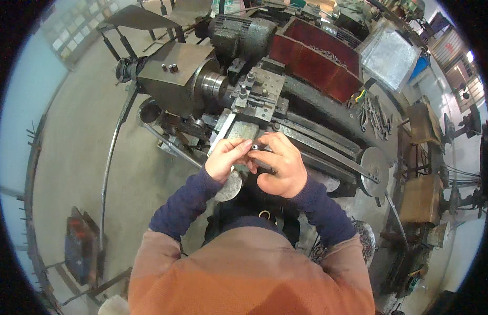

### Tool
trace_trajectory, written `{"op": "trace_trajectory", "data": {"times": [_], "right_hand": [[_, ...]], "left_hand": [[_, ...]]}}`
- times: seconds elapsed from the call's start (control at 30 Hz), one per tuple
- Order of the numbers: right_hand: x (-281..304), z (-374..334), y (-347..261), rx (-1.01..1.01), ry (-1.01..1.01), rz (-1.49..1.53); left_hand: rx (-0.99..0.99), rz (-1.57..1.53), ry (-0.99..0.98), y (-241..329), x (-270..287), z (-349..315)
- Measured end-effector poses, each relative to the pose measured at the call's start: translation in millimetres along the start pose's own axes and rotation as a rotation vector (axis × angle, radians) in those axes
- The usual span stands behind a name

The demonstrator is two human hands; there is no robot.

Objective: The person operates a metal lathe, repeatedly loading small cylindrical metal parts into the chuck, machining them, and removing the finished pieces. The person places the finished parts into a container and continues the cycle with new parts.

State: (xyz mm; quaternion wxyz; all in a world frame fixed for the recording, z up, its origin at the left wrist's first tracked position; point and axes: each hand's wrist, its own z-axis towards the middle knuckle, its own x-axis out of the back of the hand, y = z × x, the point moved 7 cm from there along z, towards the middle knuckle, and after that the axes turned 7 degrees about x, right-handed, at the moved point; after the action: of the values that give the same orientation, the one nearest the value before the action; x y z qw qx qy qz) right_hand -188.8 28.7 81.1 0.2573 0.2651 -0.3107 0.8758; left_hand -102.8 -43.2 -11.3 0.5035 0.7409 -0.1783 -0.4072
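My left hand point(229, 156) and my right hand point(284, 165) meet in front of my body, over the near side of a lathe. A small metal sleeve point(255, 147) with a dark hole in its end sits between their fingertips. My left thumb presses at one side of it, and the curled fingers of my right hand close in from the other. Part of the sleeve is hidden by the fingers. Just beyond my hands are the lathe's tool post point(260, 94) and the shiny round chuck point(213, 86).
Several small metal cylinders point(173, 68) stand on the lathe's headstock point(170, 89). A red tray point(312, 71) holds small metal pieces behind the bed. Wrenches point(374, 116) lie to the right, near a handwheel disc point(372, 170). A long lever point(111, 152) slants down at left.
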Motion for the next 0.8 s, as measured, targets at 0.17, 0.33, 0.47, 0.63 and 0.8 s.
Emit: {"op": "trace_trajectory", "data": {"times": [0.17,0.33,0.47,0.63,0.8], "right_hand": [[-8.5,-25.1,10.4,-0.074,0.086,0.047],[-11.1,-31.1,15.2,-0.077,0.097,0.042],[-9.6,-28.2,23.3,-0.068,0.065,0.043],[22.7,-12.2,46.6,-0.005,0.026,-0.161],[134.3,25.8,144.8,0.074,0.098,-0.635]], "left_hand": [[0.126,-0.18,-0.018,-19.2,-1.4,0.8],[0.12,-0.17,-0.03,-26.7,1.8,4.0],[0.088,-0.126,-0.028,-20.6,1.9,10.1],[0.058,0.098,0.0,1.7,30.5,9.8],[-0.133,0.512,0.246,73.8,82.7,-11.7]]}}
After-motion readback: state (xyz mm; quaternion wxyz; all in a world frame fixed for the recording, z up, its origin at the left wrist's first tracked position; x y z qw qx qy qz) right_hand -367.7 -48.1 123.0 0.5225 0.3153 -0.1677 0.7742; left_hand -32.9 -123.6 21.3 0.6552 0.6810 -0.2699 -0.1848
